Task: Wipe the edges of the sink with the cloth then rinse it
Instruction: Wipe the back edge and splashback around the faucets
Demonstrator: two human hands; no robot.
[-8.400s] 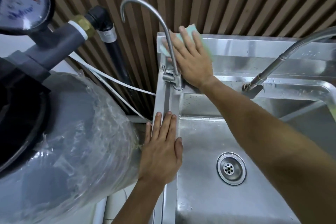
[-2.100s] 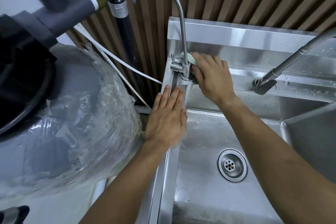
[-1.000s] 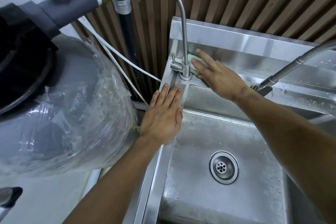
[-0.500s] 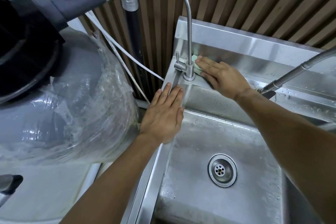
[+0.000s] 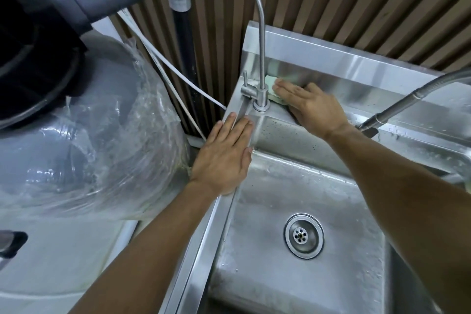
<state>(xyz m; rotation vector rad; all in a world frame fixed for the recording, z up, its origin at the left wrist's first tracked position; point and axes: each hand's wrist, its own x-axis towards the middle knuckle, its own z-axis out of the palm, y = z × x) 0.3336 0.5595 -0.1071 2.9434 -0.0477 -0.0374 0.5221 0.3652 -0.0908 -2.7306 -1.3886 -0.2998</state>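
You're wiping the back ledge of the sink (image 5: 331,64) w/ the cloth (image 5: 270,84), which is lying flat on the ledge just right of the tap (image 5: 260,99), mostly hidden under your right hand (image 5: 312,107). That hand is lying flat, fingers straight & close together, pressing the cloth down, not pinching it. Your left hand (image 5: 224,155) is lying flat too, fingers together, bracing on the left rim.

You're working tight against the tap base, so keep the palm low & push the cloth edge right into the joint where grime is likely collecting. Keep pressure even thru the fingertips, not just the heel, or the cloth will prob bunch & skip. Work in one direction along the ledge toward the hose (image 5: 407,99), lapping each pass. Left rim under the bracing hand is looking undone yet, so shift that hand when you get there. Rinse comes last, over the drain (image 5: 304,236)
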